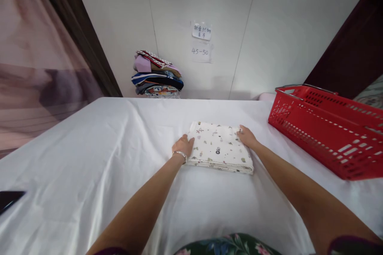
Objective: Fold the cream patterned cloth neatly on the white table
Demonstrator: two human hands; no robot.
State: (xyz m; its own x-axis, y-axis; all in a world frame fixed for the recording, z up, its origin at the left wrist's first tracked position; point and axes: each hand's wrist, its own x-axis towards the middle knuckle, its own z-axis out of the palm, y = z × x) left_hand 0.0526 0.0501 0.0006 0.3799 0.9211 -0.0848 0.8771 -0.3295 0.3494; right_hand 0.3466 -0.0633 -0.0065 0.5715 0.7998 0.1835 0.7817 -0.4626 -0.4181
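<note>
A white cloth with a small scattered print lies folded into a thick rectangle, its layered fold facing me. My left hand, with a silver bracelet at the wrist, is closed on the cloth's left edge, thumb on top; its other fingers are partly hidden. At the far right corner, my right hand pinches the cloth between thumb and fingers. The cloth rests on a table covered with a white sheet.
A red plastic basket with metal handles stands at the right. Behind the table's far edge rises a stack of folded fabrics. Two paper notes are on the wall. A dark phone-like object lies at the left edge.
</note>
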